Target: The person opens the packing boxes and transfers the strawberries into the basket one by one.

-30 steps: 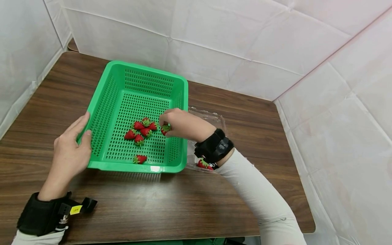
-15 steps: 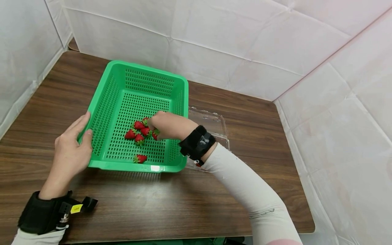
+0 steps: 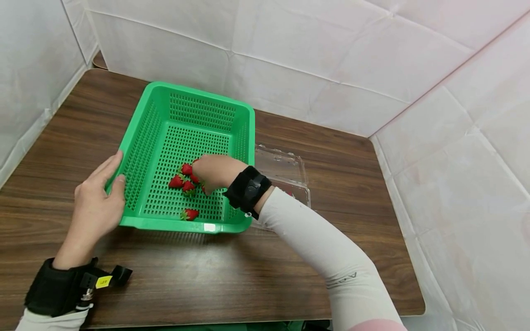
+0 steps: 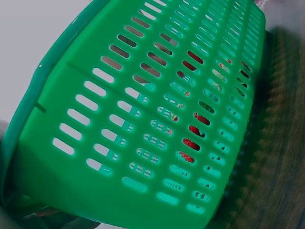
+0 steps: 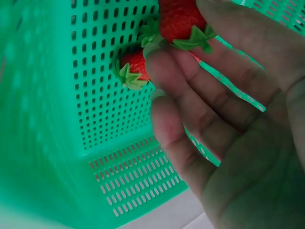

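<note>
Strawberries (image 3: 185, 177), small, red and green-capped, lie clustered on the floor of the green slotted basket (image 3: 198, 103), one more (image 3: 189, 214) apart near its front wall. The right hand (image 3: 213, 171) rests among them, fingers loosely extended over one berry (image 5: 178, 21). The left hand (image 3: 97, 202) lies flat-fingered against the basket's left rim; a clear clamshell (image 3: 285, 168) sits just beside its right wall.

Green slotted basket wall (image 4: 143, 119), red strawberries (image 4: 190, 143) behind slots.
</note>
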The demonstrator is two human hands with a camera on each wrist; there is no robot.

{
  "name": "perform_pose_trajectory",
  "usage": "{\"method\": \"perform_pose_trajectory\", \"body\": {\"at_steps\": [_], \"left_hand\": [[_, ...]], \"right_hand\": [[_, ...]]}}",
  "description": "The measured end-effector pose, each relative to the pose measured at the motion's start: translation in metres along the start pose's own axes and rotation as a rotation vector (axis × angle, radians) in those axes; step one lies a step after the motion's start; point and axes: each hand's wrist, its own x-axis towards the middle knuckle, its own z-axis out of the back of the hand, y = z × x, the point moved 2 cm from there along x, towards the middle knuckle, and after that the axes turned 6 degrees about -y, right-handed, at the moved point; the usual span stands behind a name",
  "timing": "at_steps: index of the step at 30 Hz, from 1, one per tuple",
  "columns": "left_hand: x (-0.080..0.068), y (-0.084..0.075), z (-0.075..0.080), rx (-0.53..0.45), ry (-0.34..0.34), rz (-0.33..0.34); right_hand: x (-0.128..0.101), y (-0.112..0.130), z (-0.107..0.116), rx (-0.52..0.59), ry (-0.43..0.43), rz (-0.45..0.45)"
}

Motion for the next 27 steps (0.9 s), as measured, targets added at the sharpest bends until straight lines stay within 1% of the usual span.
{"method": "perform_pose_trajectory", "body": {"at_steps": [5,14,22,27], "left_hand": [[0.000,0.001,0.000,0.000,-0.001,0.000],[0.000,0.002,0.000,0.005,0.006,0.002],[0.000,0.001,0.000,0.001,-0.003,-0.003],[0.000,0.001,0.000,-0.001,-0.005,0.000]], "right_hand": [[0.008,0.006,-0.001,-0.060,0.030,-0.019],[0.014,0.014,-0.007,-0.099,0.068,-0.036],[0.013,0.017,-0.010,-0.123,0.019,-0.034],[0.015,0.015,-0.011,-0.130,0.014,-0.038]]}}
